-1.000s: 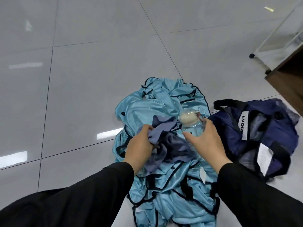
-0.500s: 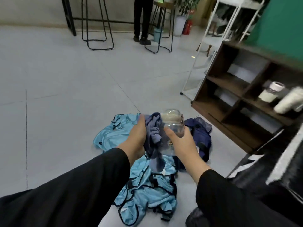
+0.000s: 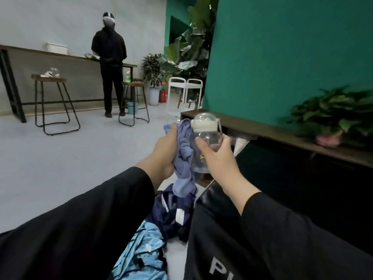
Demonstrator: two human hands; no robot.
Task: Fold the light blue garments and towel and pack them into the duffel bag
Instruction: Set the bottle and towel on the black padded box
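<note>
Behind bottle [image 3: 205,142], shelf [image 3: 282,136], stools [image 3: 54,104], person [image 3: 110,57]

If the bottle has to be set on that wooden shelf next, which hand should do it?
Probably the right hand: its grip is already round the clear bottle, and the wooden shelf lies on its side. The left hand is busy gripping the bluish cloth.

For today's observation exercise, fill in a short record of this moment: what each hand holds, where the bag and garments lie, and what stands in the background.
Left hand: grips a bunched blue-grey towel, lifted off the floor
Right hand: holds a clear bottle with a cream cap, upright
Duffel bag: navy, on the floor below the hands
Light blue garments: unfolded heap on the floor beside the bag
Background: a person in black at a counter, stools, potted plants
</note>
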